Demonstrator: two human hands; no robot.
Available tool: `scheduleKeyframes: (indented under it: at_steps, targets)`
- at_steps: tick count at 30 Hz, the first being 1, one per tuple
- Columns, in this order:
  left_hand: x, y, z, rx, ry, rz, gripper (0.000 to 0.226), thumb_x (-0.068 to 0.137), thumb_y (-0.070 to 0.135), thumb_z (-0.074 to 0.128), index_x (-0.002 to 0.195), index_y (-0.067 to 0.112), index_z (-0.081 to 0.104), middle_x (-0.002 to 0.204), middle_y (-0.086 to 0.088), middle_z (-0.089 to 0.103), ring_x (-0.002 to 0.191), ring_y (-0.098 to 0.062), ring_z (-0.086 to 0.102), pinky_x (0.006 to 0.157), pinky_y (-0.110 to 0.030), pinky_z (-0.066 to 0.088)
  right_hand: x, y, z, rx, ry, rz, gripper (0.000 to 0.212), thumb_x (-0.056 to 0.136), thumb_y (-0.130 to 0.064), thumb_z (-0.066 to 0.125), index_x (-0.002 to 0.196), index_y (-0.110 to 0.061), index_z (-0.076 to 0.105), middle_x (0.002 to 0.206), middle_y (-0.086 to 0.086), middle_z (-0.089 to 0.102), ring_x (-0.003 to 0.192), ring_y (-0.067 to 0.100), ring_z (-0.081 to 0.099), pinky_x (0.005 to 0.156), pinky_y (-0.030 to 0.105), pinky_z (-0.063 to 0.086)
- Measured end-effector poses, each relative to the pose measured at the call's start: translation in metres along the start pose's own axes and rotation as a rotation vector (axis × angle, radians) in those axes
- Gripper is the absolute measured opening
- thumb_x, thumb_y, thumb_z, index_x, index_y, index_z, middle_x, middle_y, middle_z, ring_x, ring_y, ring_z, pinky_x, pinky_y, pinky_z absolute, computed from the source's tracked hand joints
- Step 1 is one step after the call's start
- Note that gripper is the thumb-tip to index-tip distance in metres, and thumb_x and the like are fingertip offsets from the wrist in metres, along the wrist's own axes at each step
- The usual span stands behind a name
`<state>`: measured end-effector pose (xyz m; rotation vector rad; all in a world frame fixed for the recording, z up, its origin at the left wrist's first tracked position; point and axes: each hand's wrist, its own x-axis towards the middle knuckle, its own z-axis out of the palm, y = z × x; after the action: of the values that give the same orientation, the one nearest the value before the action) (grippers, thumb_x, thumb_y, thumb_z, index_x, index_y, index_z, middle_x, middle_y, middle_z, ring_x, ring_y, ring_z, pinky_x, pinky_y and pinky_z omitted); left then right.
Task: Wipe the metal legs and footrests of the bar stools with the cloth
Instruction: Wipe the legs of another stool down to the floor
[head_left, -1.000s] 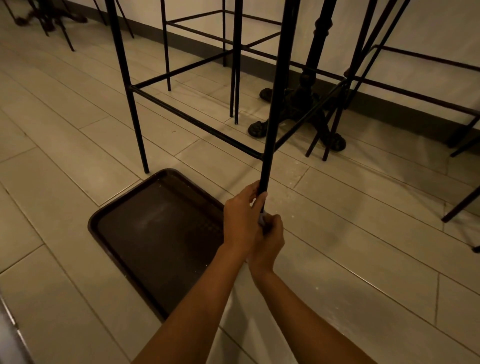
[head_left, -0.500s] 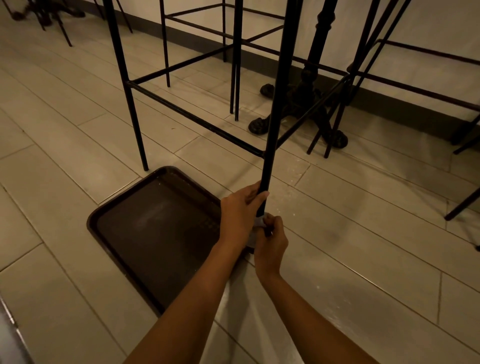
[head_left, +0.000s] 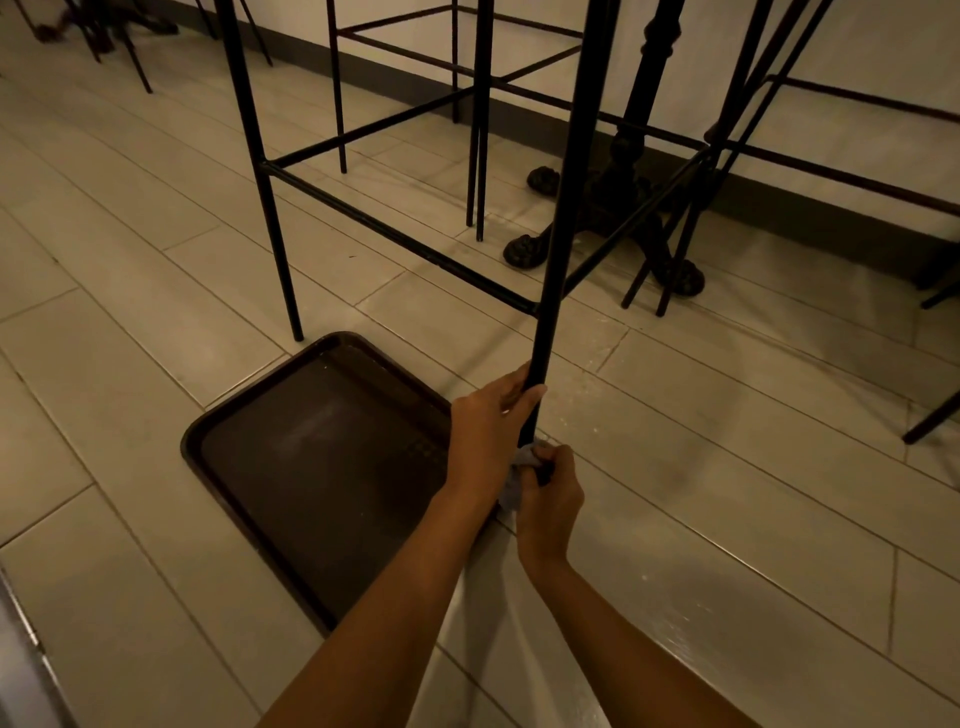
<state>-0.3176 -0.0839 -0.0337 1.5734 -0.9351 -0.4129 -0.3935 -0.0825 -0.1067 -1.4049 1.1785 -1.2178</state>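
A black metal bar stool stands in front of me; its near front leg (head_left: 558, 249) runs down the middle of the view. The front footrest bar (head_left: 395, 236) joins it to the left leg (head_left: 270, 208). My left hand (head_left: 485, 431) grips the near leg just above the floor. Below it, my right hand (head_left: 550, 499) is shut on a small grey cloth (head_left: 517, 475) wrapped around the very bottom of that leg. The leg's foot is hidden by the hand and cloth.
A dark brown tray (head_left: 322, 457) lies flat on the tiled floor, left of my hands. An ornate black table base (head_left: 618, 197) stands behind the stool by the wall. More stool legs (head_left: 670, 270) crowd the right and far left.
My right hand with the cloth has slid down the leg from beside the left hand to the bottom near the floor. The left hand has kept its grip.
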Motion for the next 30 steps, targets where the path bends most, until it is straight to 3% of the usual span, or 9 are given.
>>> scheduleKeyframes:
  at_steps: [4,9,14,18,22,25,30]
  targets:
    - [-0.003,-0.008,0.003,0.081,0.006,0.083,0.044,0.080,0.006,0.069,0.122,0.002,0.056,0.109,-0.012,0.068,0.093,-0.002,0.062,0.081,-0.001,0.045,0.003,0.004,0.002,-0.021,-0.028,0.035,0.022,0.084,0.012,0.048,0.072,-0.007,0.044,0.058,-0.004,0.046,0.048,-0.001,0.046,0.045,0.010,0.034]
    - [-0.004,-0.014,0.005,0.148,0.011,0.162,0.047,0.080,0.006,0.069,0.124,0.002,0.054,0.109,-0.012,0.068,0.096,0.010,0.052,0.080,0.004,0.041,0.003,0.014,-0.003,-0.115,-0.063,0.038,0.043,0.083,0.015,0.047,0.062,-0.021,0.035,0.054,-0.006,0.041,0.047,-0.005,0.046,0.044,0.006,0.034]
    - [-0.003,-0.015,0.006,0.128,0.035,0.195,0.041,0.083,0.010,0.066,0.122,0.002,0.057,0.106,-0.011,0.069,0.093,0.007,0.056,0.080,-0.001,0.046,0.001,0.017,-0.006,-0.137,-0.078,0.043,0.040,0.084,0.014,0.045,0.059,-0.016,0.040,0.053,-0.004,0.043,0.046,-0.003,0.047,0.042,0.006,0.032]
    - [-0.003,-0.018,0.006,0.095,0.032,0.184,0.041,0.082,0.011,0.067,0.122,0.003,0.057,0.105,-0.010,0.070,0.091,0.002,0.060,0.079,-0.008,0.051,-0.004,0.026,-0.004,-0.128,-0.080,0.055,0.023,0.089,0.009,0.045,0.072,-0.006,0.047,0.060,-0.001,0.048,0.050,-0.001,0.047,0.045,0.006,0.034]
    - [-0.003,-0.021,0.005,0.093,0.007,0.191,0.042,0.083,0.010,0.066,0.123,0.003,0.056,0.104,0.001,0.065,0.093,0.006,0.058,0.078,-0.002,0.046,-0.001,0.030,0.000,-0.189,-0.094,0.021,0.042,0.086,0.013,0.044,0.065,-0.021,0.035,0.056,-0.005,0.042,0.049,-0.004,0.049,0.043,0.006,0.033]
    - [-0.003,-0.022,0.006,0.071,-0.002,0.186,0.042,0.083,0.010,0.066,0.123,0.003,0.055,0.100,0.008,0.061,0.089,0.005,0.058,0.075,0.000,0.046,0.002,0.037,-0.004,-0.232,-0.153,0.055,0.047,0.080,0.021,0.042,0.061,-0.021,0.030,0.052,-0.003,0.037,0.045,-0.005,0.047,0.039,0.007,0.030]
    - [-0.003,-0.021,0.005,0.050,0.000,0.226,0.045,0.083,0.021,0.064,0.124,0.006,0.054,0.101,0.004,0.064,0.088,0.004,0.060,0.075,-0.001,0.047,0.004,0.043,-0.004,-0.307,-0.174,0.028,0.052,0.075,0.023,0.042,0.059,-0.025,0.029,0.051,-0.008,0.038,0.051,-0.007,0.051,0.043,0.006,0.033]
